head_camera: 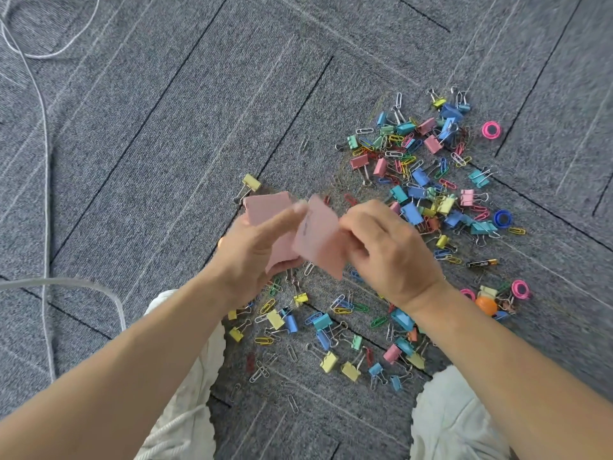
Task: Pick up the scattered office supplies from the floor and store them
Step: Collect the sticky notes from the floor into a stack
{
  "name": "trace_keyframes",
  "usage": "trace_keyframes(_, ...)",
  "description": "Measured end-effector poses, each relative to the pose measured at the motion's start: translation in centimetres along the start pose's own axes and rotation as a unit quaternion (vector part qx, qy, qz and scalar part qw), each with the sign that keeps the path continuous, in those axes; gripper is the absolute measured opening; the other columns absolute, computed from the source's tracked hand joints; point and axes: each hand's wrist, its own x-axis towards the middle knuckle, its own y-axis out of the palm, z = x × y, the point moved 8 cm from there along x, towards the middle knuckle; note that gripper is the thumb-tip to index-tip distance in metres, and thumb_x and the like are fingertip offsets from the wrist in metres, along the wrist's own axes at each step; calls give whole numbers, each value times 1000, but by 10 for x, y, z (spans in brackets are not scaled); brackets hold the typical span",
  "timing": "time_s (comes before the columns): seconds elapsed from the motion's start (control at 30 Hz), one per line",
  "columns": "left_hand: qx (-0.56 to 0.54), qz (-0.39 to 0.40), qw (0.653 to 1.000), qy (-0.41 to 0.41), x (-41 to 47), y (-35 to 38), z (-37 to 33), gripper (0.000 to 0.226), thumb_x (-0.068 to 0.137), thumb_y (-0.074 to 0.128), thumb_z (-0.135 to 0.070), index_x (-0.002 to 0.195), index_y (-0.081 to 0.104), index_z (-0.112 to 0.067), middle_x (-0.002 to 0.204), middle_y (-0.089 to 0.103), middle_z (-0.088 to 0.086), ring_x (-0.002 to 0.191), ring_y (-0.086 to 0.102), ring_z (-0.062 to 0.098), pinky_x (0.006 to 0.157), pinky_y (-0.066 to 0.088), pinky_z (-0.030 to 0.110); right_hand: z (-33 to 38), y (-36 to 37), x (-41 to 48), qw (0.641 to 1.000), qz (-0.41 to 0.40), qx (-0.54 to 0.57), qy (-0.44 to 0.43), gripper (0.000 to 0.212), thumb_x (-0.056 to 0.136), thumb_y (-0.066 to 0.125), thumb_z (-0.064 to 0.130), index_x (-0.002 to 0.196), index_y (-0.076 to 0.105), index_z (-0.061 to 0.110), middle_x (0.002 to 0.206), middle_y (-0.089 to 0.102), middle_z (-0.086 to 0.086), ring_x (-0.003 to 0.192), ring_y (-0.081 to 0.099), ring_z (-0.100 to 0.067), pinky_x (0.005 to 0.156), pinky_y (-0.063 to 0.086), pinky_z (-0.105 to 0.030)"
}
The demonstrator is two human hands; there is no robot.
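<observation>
Item 1. Left hand (252,247), one: fingers curled round the rear pink sheet (268,205), thumb laid over its face, held above the floor (132,161).

Item 2. Right hand (388,247), one: fingertips pinched on the right edge of the front pink sheet (320,234). This sheet overlapped the rear one between the two hands. Both sheets were blurred, so it could not be told whether either was a single leaf or a stack.

Item 3. Binder clips (411,212), mixed colours, too many and too overlapped to count. They lay scattered on the floor under and to the right of the hands. One yellow binder clip (251,182) lay apart, just beyond the rear pink sheet.

Item 4. Paper clips (365,131), coloured and plain wire, uncounted, mixed through the binder clips.

Item 5. Pink rings (491,130), three, and blue ring (502,218), one, all at the heap's right side.

Item 6. Battery (482,263), one, lying flat right of the right hand.

Item 7. Orange ball (486,305), one, near the right wrist.

Item 8. White cords (46,194), at least two, on the floor at left.
</observation>
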Motion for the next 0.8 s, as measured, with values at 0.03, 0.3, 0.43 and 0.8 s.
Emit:
trace_keyframes(0.03, 7, 10, 1000, -4, 0, 2, 2, 34, 74, 69, -25, 105, 61, -15, 90, 70, 4, 89, 65, 23, 68, 59, 31, 1, -1, -1, 1000, 0, 1, -11, 11, 80, 63, -6, 90, 64, -3, 89, 64, -16, 80, 65, -29, 86, 57, -33)
trace_keyframes(0.3, 70, -11, 997, 11, 3, 5, 7, 32, 68, 71, -6, 98, 64, -16, 93, 66, 10, 94, 66, 29, 89, 54, 58, -51, 6, -17, 907, -25, 262, 329, 23, 83, 67, -2, 96, 60, 16, 89, 65, 1, 77, 62, -16, 70, 51, -16)
trace_keyframes(0.43, 77, -33, 997, 6, 4, 6, 8, 38, 66, 71, -7, 102, 62, -14, 95, 65, 10, 91, 66, 27, 89, 53, 61, -49, 4, -28, 892, -31, 292, 344, 17, 89, 68, 28, 102, 63, 19, 91, 67, 4, 80, 65, -14, 69, 56, -29)
trace_keyframes(0.8, 111, -29, 993, 10, 4, 18, 10, 32, 65, 64, -10, 97, 64, -14, 91, 59, 19, 85, 56, 29, 72, 43, 45, -41, 2, -31, 965, -24, 140, 219, 23, 94, 59, 21, 111, 69, 9, 89, 70, 3, 74, 65, -6, 64, 57, -25)
